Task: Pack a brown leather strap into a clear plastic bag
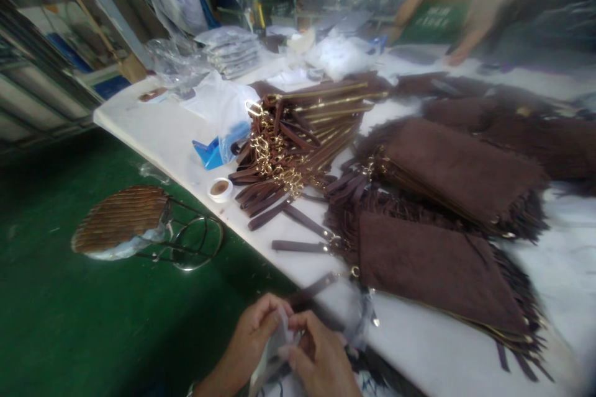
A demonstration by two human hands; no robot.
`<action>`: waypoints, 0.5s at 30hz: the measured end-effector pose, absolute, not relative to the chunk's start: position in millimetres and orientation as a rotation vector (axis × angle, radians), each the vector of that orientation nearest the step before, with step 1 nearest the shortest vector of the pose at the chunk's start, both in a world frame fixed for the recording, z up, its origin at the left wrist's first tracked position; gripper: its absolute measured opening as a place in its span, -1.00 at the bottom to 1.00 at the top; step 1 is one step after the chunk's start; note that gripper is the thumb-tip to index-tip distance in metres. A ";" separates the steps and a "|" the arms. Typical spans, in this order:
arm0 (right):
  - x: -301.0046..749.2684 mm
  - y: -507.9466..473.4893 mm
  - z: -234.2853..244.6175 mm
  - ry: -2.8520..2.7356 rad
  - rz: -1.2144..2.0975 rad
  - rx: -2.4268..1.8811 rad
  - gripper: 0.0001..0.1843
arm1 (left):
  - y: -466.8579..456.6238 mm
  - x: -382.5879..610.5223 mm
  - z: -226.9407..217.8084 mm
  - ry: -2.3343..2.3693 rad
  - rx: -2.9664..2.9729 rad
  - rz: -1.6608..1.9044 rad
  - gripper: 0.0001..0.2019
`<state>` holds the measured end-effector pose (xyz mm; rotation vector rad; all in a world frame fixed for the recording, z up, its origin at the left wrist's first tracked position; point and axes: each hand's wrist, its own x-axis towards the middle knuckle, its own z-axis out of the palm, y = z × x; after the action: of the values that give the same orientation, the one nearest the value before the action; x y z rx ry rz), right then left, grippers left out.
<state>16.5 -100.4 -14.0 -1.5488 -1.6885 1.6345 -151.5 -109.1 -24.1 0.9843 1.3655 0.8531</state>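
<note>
Both hands meet low in the view, close to the table's near edge. My left hand (pixel 261 329) pinches a small pale, thin sheet (pixel 282 325), perhaps plastic or paper. Fingers of my right hand (pixel 319 350) are curled against the same piece from the other side. What lies beneath the fingers is partly hidden and blurred. Just past the hands, a dark brown wrist strap (pixel 316 288) runs to a stack of brown fringed pouches (pixel 428 267) with gold zips. Behind it lies a second stack of pouches (pixel 460 167).
A heap of zipped pouches with straps and gold clasps (pixel 279 155) covers the table's middle. Near the left edge sit a white tub (pixel 220 189) and a blue piece (pixel 208 154). A round stool (pixel 123 220) stands on the green floor. Across the table, a person's hand (pixel 459 56) reaches down.
</note>
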 end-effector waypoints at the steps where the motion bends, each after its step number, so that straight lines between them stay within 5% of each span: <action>1: 15.9 -101.8 -17.4 -1.713 1.583 -1.544 -0.86 | -108.9 -150.9 -24.3 1.363 0.980 0.862 -0.75; 11: 21.8 -99.3 -32.4 -1.406 1.585 -1.635 -0.66 | -133.9 -150.6 -38.0 1.371 1.027 0.872 -0.59; 15: 22.2 -98.0 -31.4 -1.334 1.569 -1.653 -0.66 | -136.1 -142.0 -26.4 1.467 1.116 0.826 -0.72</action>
<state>22.2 -98.0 -31.4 -1.6531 -1.3338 1.5694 -142.0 -136.1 -26.4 1.1162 1.4672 0.8264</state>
